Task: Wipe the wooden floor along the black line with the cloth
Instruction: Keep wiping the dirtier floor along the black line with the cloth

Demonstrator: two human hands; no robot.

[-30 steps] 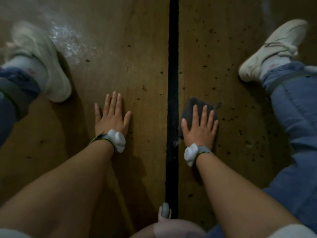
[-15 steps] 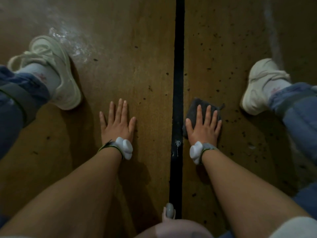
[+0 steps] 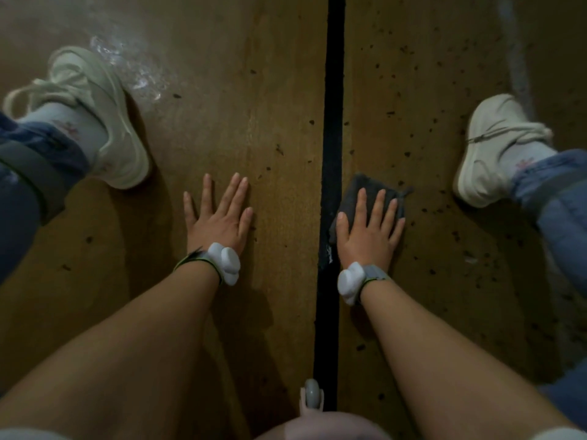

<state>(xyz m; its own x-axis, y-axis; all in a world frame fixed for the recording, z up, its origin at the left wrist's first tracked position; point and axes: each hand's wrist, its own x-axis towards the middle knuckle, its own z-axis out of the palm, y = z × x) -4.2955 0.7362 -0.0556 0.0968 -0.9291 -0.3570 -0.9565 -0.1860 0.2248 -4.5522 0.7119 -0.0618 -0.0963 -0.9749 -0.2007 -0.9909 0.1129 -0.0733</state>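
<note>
Centrally, the black line (image 3: 333,122) runs top to bottom through the frame, slightly right of middle, across the wooden floor (image 3: 222,106).

Right hand (image 3: 368,230) lies flat on the dark grey cloth (image 3: 371,188). Fingers are straight and slightly spread, palm pressing down, nothing curled round the fabric. The cloth sits just right of the line, centre-right of frame. Its left edge meets the line's edge, and its far corners show beyond the fingertips.

Left hand (image 3: 219,217) lies flat on bare wood left of the line, near centre frame, fingers extended and apart, holding nothing.

Each wrist carries a strap with a white device: left wrist device (image 3: 224,262), right wrist device (image 3: 349,281).

The floor right of the line is dotted with small dark specks (image 3: 413,122), with fewer on the left side. A pale glossy patch (image 3: 133,68) shows in the upper left. A whitish smear (image 3: 328,252) sits on the line just below the cloth.

One cream shoe (image 3: 104,122), with white sock and blue trouser cuff, is at the left of frame. A second cream shoe (image 3: 486,154) is at the right, well apart from the cloth.
</note>
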